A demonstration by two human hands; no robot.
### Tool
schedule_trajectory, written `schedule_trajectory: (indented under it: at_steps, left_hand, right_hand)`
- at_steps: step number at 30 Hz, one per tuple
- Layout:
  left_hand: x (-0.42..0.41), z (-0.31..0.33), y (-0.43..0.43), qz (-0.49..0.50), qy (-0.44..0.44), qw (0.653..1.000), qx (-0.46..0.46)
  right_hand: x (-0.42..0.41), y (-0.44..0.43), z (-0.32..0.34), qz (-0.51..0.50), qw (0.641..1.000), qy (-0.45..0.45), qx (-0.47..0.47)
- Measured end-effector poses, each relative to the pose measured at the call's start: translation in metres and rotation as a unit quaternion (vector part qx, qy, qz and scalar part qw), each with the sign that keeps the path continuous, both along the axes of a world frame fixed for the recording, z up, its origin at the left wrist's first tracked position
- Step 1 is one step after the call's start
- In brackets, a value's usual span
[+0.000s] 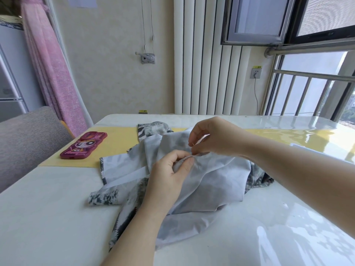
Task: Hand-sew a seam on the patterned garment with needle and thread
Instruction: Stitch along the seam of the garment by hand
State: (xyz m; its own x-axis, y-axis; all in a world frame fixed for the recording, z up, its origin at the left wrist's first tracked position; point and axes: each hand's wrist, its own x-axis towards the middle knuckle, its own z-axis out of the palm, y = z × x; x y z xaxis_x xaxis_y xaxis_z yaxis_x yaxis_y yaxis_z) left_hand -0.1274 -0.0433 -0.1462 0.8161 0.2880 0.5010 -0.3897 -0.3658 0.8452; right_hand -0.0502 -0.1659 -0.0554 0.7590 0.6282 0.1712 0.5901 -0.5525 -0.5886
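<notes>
Both hands pinch at a fold of the garment (pixel 211 181), which lies crumpled in the middle of the table (pixel 48 208).
Garment pale grey side up, dark zigzag print at edges. Left hand (pixel 169 175) pinches the raised fold; right hand (pixel 211 137) just above it, fingertips pinched on a thin needle (pixel 192 144), barely visible. Pink phone (pixel 83 145) well apart, left.

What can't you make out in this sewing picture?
Head view:
1. Needle: only a tiny glint at the right hand fingertips; its length is hidden.
2. Thread: too thin to see.
3. Seam: covered by the left hand pinching the garment.
</notes>
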Motion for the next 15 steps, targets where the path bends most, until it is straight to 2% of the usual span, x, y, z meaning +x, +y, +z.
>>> schedule_trajectory:
  at_steps: [7, 12, 15]
  left_hand:
    - [-0.001, 0.000, 0.000, -0.003, -0.002, 1.000, 0.001]
    - [0.001, -0.001, 0.001, 0.003, -0.004, 1.000, 0.000]
    - [0.002, -0.002, 0.002, 0.008, -0.005, 1.000, -0.004]
  right_hand:
    - [-0.004, -0.001, 0.004, -0.009, 0.998, 0.066, -0.017]
    - [0.002, -0.015, 0.019, 0.032, 0.983, 0.182, -0.019]
    - [0.007, -0.023, 0.032, 0.013, 0.989, 0.146, -0.029]
